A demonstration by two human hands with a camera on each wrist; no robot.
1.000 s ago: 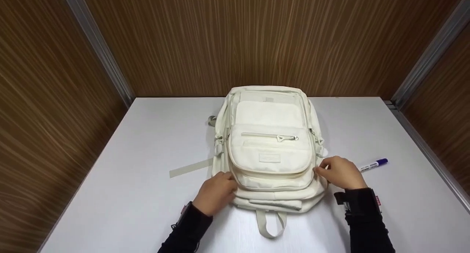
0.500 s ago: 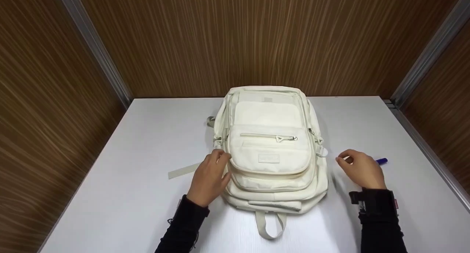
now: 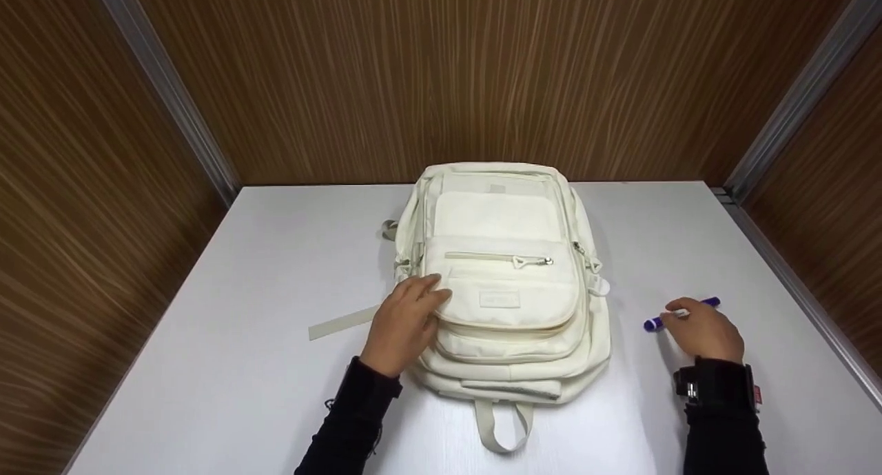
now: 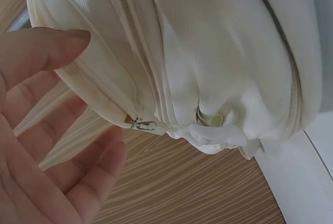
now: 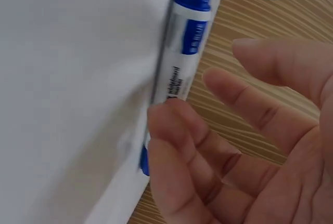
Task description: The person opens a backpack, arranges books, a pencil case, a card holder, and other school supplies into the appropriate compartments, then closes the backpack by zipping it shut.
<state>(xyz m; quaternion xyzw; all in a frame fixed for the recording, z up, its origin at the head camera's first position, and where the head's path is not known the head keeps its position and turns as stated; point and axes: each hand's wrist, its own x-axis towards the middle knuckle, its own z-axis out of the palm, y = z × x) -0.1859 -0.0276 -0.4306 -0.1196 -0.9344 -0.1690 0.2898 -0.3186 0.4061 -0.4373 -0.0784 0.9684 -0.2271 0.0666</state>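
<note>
A cream backpack lies front side up on the white table, its grab loop toward me. My left hand is at its left side, with fingertips over the front pocket's edge. The left wrist view shows those fingers spread beside the zipped fabric, not curled round it. My right hand hovers over a blue whiteboard marker lying to the right of the backpack. In the right wrist view, thumb and forefinger are apart from the marker; other fingertips overlap its lower part, and contact cannot be told.
A loose strap stretches out on the table left of the backpack. Wood-grain panels stand behind and at both sides of the white table. A zip pull lies across the backpack's front pocket.
My right hand has left the backpack's right side and moved right to the marker. My left hand has moved up along the bag's left side onto the front pocket's edge.
</note>
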